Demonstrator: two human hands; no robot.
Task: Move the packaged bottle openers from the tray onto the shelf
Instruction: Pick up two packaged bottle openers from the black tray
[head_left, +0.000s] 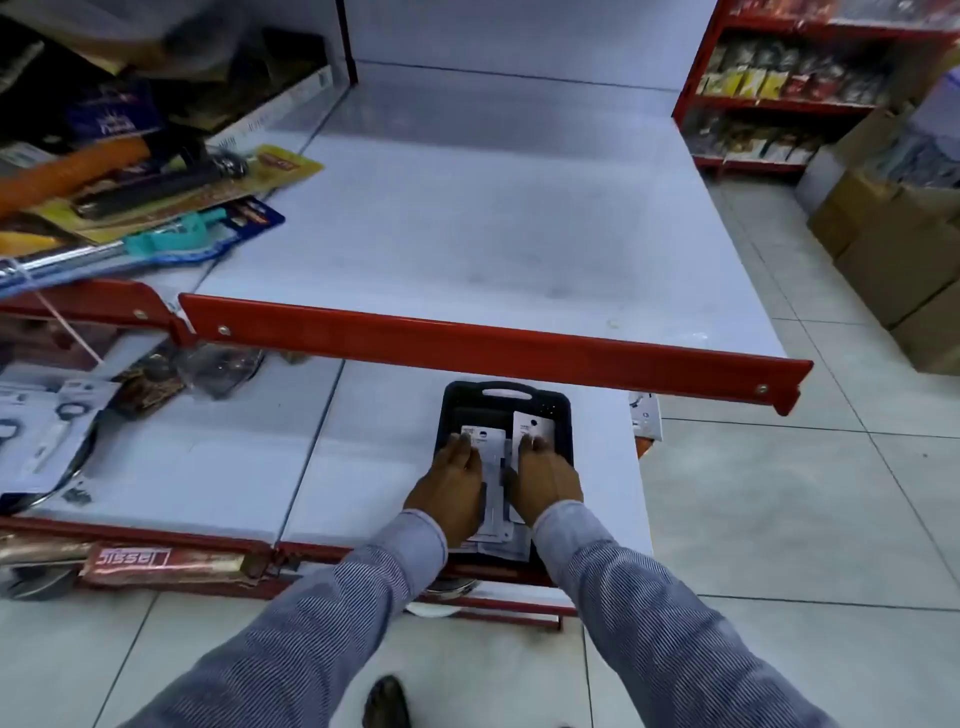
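Observation:
A dark tray (503, 395) with a handle slot sits on the lower white shelf (218, 467). White carded bottle-opener packages lie in it. My left hand (449, 486) rests on the left package (485, 439), fingers curled over it. My right hand (543, 480) grips the right package (532, 425), whose far end tilts up off the tray. More packages (496, 525) lie stacked between and under my wrists. The upper white shelf (467, 218) with a red front lip (493, 348) juts out above the tray.
Packaged kitchen tools (156, 208) crowd the upper shelf's left side. More carded items and a steel pan (47, 441) lie at the lower shelf's left. Cardboard boxes (893, 249) stand on the tiled floor at right, beside red racks (779, 93) of goods.

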